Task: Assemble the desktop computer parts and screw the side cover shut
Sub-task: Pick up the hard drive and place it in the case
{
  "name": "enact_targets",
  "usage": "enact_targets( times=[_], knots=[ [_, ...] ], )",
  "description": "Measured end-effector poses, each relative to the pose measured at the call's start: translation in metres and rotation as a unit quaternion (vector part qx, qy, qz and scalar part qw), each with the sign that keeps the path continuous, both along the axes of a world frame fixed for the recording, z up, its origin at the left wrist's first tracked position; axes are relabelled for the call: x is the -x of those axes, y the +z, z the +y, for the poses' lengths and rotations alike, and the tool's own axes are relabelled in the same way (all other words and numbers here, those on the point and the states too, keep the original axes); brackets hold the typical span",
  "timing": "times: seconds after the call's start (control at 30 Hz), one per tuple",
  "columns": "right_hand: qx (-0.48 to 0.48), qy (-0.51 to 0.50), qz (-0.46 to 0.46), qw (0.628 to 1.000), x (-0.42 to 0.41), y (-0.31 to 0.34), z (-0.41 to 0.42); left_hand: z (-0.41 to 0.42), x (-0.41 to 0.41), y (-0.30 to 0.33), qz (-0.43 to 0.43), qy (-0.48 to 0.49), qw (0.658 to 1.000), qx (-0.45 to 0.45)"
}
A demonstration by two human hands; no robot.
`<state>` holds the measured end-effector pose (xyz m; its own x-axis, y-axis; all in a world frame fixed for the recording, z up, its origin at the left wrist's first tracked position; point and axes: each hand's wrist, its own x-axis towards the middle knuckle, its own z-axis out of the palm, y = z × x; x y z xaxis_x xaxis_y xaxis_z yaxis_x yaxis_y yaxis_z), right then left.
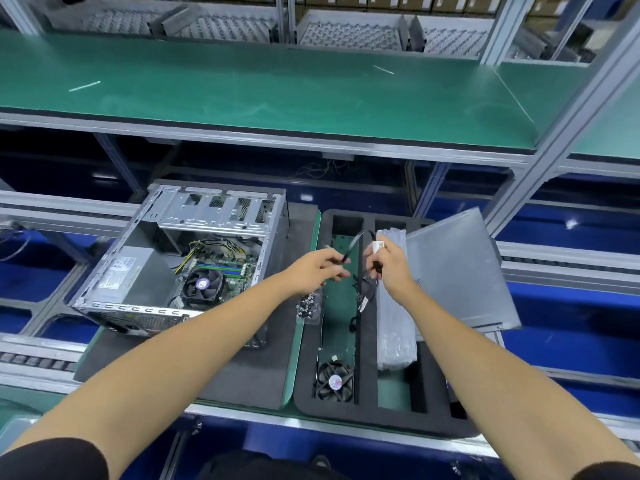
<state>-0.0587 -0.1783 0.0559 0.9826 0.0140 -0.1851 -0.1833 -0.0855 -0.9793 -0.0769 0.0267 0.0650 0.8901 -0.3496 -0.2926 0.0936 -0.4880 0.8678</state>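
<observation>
Case lies open at left, board, cooler and power supply already inside. Left hand pinches a black cable above the foam tray; right hand grips its white plug. Loose fan waits in the tray. Cover leans at right, unfitted. Cable type is perhaps SATA; screws blur.

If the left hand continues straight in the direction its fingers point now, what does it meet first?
Probably the right hand. The left hand pinches a black cable and its fingers point right, across the foam tray, toward the right hand's fingers close by. Depth is unclear from this single view.
</observation>
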Motion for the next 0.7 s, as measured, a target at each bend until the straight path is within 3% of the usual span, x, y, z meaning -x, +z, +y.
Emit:
enact_targets(
  times=[0.13, 0.2, 0.23, 0.3, 0.37, 0.5, 0.57, 0.7],
  knots=[
    [0.122, -0.057, -0.018, 0.991, 0.018, -0.036, -0.027, 0.000, 0.006, -0.019, 0.000, -0.019, 0.998, -0.052],
    [0.216, -0.025, -0.034, 0.975, 0.025, -0.051, -0.036, -0.001, 0.008, -0.032, 0.014, -0.029, 0.998, -0.061],
    [0.288, 0.014, -0.032, 0.957, 0.027, -0.059, -0.040, -0.003, 0.010, -0.040, 0.019, -0.043, 0.997, -0.069],
    [0.458, 0.115, -0.002, 0.881, 0.033, -0.074, -0.045, -0.006, 0.014, -0.053, 0.007, -0.085, 0.991, -0.104],
    [0.551, 0.194, 0.039, 0.811, 0.039, -0.081, -0.048, -0.010, 0.016, -0.064, -0.041, -0.142, 0.972, -0.181],
    [0.607, 0.235, 0.022, 0.759, 0.047, -0.088, -0.051, -0.016, 0.025, -0.073, -0.179, -0.236, 0.896, -0.331],
    [0.614, 0.231, 0.013, 0.755, 0.047, -0.088, -0.049, -0.023, 0.033, -0.081, -0.221, -0.284, 0.859, -0.363],
    [0.599, 0.212, -0.009, 0.772, 0.051, -0.089, -0.050, -0.041, 0.051, -0.109, -0.208, -0.365, 0.806, -0.417]
  ],
)
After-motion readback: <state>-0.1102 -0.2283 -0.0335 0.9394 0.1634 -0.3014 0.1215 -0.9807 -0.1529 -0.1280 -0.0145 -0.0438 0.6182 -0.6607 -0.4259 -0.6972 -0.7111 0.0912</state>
